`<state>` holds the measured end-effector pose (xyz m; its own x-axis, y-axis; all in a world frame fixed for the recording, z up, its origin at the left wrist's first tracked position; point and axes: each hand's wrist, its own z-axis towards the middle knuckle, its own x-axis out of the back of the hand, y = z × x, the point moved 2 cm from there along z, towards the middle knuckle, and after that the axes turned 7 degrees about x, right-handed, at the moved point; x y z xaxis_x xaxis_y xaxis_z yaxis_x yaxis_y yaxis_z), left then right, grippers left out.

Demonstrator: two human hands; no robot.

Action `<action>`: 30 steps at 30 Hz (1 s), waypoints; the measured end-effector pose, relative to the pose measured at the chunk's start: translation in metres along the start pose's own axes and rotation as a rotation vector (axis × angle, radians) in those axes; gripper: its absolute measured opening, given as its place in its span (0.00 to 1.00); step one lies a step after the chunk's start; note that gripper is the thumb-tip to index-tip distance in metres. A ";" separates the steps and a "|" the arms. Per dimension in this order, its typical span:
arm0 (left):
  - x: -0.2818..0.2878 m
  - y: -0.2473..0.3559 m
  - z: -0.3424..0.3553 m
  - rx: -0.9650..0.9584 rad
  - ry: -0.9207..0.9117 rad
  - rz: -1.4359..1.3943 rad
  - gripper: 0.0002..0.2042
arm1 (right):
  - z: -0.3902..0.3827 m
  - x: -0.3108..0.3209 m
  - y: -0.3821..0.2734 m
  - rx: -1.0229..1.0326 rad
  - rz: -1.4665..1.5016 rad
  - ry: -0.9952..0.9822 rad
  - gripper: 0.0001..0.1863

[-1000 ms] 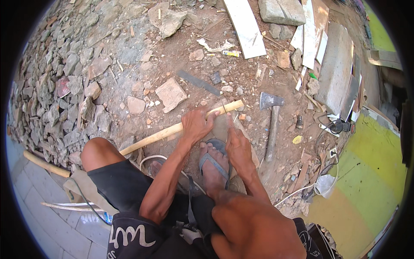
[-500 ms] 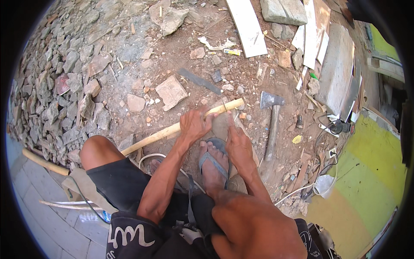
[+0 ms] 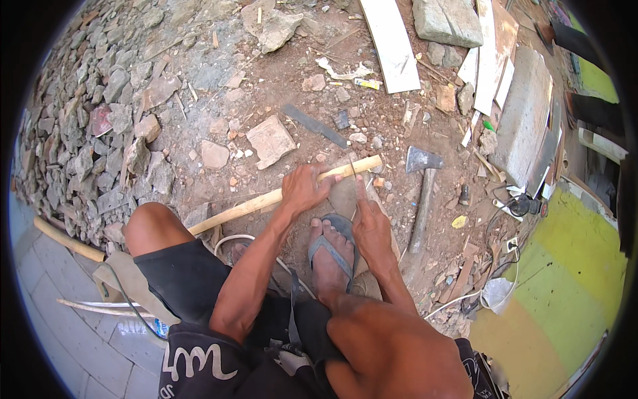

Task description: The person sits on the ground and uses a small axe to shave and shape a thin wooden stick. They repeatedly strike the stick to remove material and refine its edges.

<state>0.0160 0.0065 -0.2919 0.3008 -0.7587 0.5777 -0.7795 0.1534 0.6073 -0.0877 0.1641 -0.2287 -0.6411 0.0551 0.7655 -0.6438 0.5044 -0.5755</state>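
A pale, peeled wooden pole [image 3: 256, 202] slants up to the right from beside my bent left knee. My left hand [image 3: 304, 190] is closed around it a little short of its far right end, pressing it over a flat stone. A thin, narrow blade [image 3: 353, 165] lies across the pole just right of those fingers. My right hand [image 3: 373, 229] grips the blade's near end, which is mostly hidden, with the index finger stretched along it. To the right, a hatchet [image 3: 423, 199] with a worn wooden handle rests on the dirt.
Broken stones [image 3: 100, 146] heap up on the left. A flat grey metal strip [image 3: 314, 125] lies beyond the pole. White boards [image 3: 392, 50] and a concrete block [image 3: 525, 116] stand farther off. A corded power tool [image 3: 525, 205] and white cable [image 3: 458, 304] lie right. My sandalled foot [image 3: 332, 249] is close below.
The whole view has shifted slightly, so the ground appears a bit farther right and lower. Both hands keep their holds on the pole and blade; the blade stays across the pole.
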 end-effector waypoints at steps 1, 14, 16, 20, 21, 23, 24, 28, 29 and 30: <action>0.002 0.003 -0.001 0.037 -0.065 -0.012 0.23 | 0.002 0.000 -0.002 -0.019 0.010 -0.023 0.40; -0.012 -0.005 -0.005 -0.308 0.084 0.267 0.19 | 0.003 -0.004 0.004 0.000 -0.009 -0.020 0.38; -0.016 -0.002 -0.005 -0.331 0.089 0.361 0.20 | 0.002 -0.001 0.004 0.000 -0.017 -0.015 0.38; -0.016 -0.006 0.000 -0.346 -0.001 0.452 0.23 | 0.001 0.006 -0.001 -0.030 -0.048 -0.051 0.38; -0.015 -0.005 0.001 -0.350 -0.020 0.459 0.23 | -0.004 0.006 0.000 -0.038 -0.044 -0.064 0.39; -0.014 -0.004 0.002 -0.332 -0.046 0.448 0.23 | -0.011 0.006 0.001 -0.058 -0.035 -0.087 0.39; -0.014 -0.003 0.002 -0.323 -0.060 0.440 0.23 | -0.013 0.007 0.000 -0.068 -0.031 -0.099 0.40; -0.011 -0.004 0.004 -0.313 -0.093 0.403 0.24 | -0.012 0.006 -0.007 0.020 0.013 0.012 0.42; -0.010 -0.005 0.004 -0.313 -0.104 0.397 0.24 | -0.012 0.006 -0.007 0.015 0.002 0.015 0.39; -0.009 -0.004 0.005 -0.317 -0.113 0.393 0.24 | -0.011 0.008 -0.007 0.011 -0.011 0.023 0.37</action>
<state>0.0136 0.0089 -0.3023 -0.0560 -0.6662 0.7437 -0.6113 0.6118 0.5020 -0.0841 0.1708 -0.2154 -0.6244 0.0697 0.7780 -0.6553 0.4952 -0.5704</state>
